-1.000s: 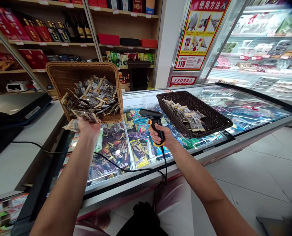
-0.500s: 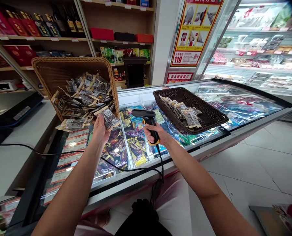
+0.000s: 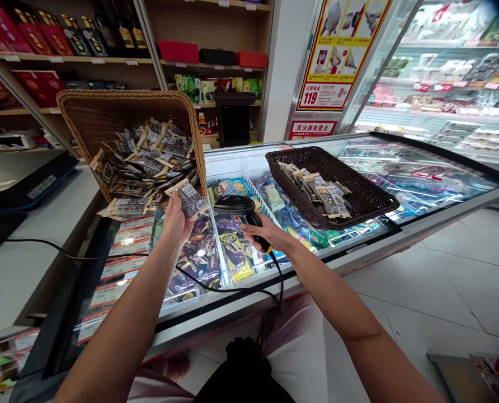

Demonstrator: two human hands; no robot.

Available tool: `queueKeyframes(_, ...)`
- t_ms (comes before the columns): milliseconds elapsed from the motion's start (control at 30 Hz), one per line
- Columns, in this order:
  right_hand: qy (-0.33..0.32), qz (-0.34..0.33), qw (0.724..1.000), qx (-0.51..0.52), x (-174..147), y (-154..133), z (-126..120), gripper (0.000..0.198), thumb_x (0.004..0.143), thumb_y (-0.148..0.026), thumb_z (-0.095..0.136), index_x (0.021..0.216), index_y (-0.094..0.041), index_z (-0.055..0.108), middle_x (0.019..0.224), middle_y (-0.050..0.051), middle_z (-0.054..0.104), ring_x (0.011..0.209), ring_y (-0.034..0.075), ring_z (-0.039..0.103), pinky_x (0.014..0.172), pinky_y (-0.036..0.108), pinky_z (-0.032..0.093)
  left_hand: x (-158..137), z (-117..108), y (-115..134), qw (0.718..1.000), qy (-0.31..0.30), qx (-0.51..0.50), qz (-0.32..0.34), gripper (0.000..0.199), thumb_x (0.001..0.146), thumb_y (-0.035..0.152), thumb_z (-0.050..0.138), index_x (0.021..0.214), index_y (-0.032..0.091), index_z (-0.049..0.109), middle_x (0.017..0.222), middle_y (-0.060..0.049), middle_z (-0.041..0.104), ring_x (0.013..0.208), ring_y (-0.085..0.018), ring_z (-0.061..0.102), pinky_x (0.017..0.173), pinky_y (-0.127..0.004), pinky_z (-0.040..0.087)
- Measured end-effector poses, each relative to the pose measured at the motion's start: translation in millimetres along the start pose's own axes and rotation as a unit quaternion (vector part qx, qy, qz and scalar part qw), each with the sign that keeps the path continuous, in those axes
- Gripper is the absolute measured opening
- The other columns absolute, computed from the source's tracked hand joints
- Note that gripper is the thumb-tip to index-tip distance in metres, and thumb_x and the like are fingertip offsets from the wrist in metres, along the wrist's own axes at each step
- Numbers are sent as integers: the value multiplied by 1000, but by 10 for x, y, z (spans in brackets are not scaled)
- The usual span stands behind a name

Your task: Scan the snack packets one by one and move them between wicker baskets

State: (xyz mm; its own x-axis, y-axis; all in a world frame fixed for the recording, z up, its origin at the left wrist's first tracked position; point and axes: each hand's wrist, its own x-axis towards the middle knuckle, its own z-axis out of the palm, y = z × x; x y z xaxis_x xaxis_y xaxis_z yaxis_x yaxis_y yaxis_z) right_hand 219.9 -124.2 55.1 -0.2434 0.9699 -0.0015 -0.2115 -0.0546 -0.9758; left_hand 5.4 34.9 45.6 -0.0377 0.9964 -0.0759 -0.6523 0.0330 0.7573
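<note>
My left hand is closed on the lower left edge of a small snack packet, its printed side facing up. A black and yellow barcode scanner is gripped in my right hand, its head turned left toward the packet but apart from it. The scanner's cable runs down and then off to the left. Behind my left hand a tan wicker basket leans tilted, heaped with similar packets. To the right, a dark brown wicker basket holds several more packets.
Both baskets rest on a glass-topped chest freezer full of wrapped frozen goods. A white counter stands at the left with a black device on it. Shelves line the back; a refrigerated display is at the far right.
My right hand has tilted the scanner and brought its head left and slightly down, closer to the packet. My left hand still holds the same packet. The view has shifted slightly.
</note>
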Motion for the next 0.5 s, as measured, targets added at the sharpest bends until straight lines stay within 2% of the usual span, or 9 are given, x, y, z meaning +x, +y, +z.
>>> queueKeyframes(300,-18,1,999,-47,12,-3,17,54,79,-56,87,104,-21,54,56,-13,49,36,7,43,36,21,38,-81,70,26,1000,6,-7,-3,27,111,30,52,100,22,75,104,-2,84,90,-13,80,97,-35,65)
queueKeyframes(500,-18,2,999,-35,9,18,-4,54,79,-55,88,105,-22,54,58,-13,49,38,7,43,37,21,38,-102,80,42,1000,3,1,-10,27,111,31,51,101,21,74,114,-5,83,102,-15,80,102,-38,63)
